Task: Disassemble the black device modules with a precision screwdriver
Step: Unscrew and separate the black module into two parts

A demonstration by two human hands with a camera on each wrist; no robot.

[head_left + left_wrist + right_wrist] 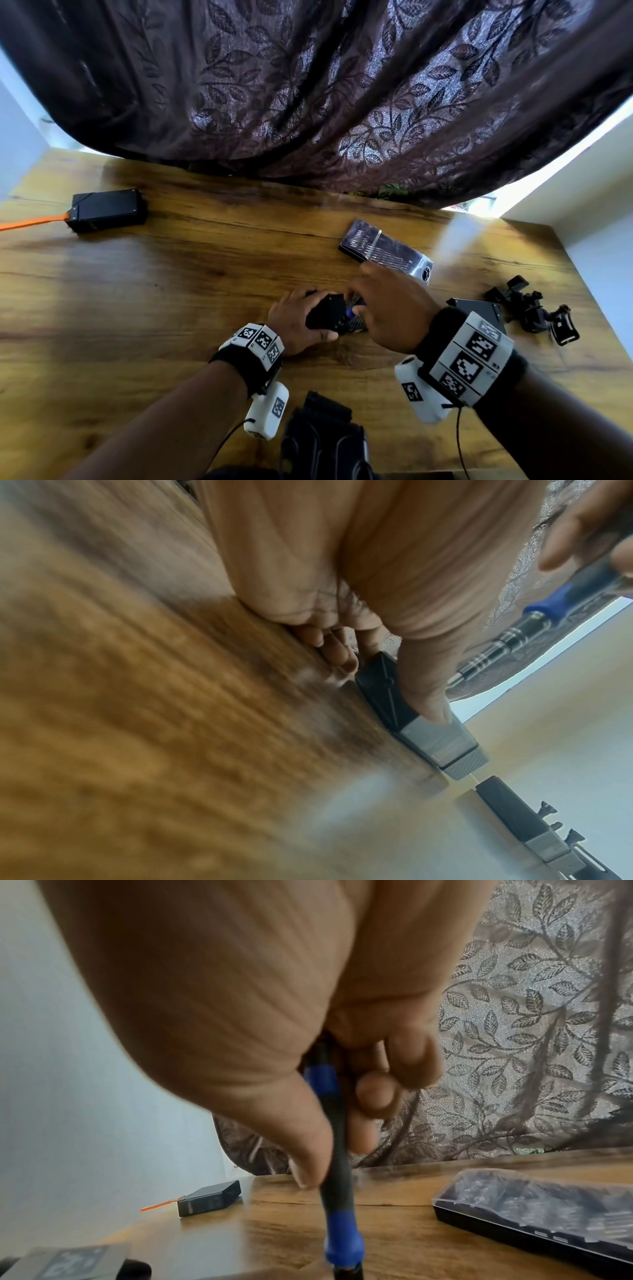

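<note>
A small black device module (325, 313) lies on the wooden table (171, 291) at centre. My left hand (310, 317) grips it, fingers over its far side and thumb on the near side; the left wrist view shows the thumb (428, 696) pressing the module (380, 693) near its grey end. My right hand (363, 303) holds a precision screwdriver (350, 313), black with blue bands, pointed down at the module. In the right wrist view, thumb and fingers pinch the screwdriver (337, 1177). Its tip is hidden.
A clear-lidded bit case (387, 251) lies just behind my right hand. Another black module (108, 209) with an orange cable sits at far left. A black module (479, 308) and loose black mount parts (531, 311) lie at right. A black strapped object (325, 435) lies near the front edge.
</note>
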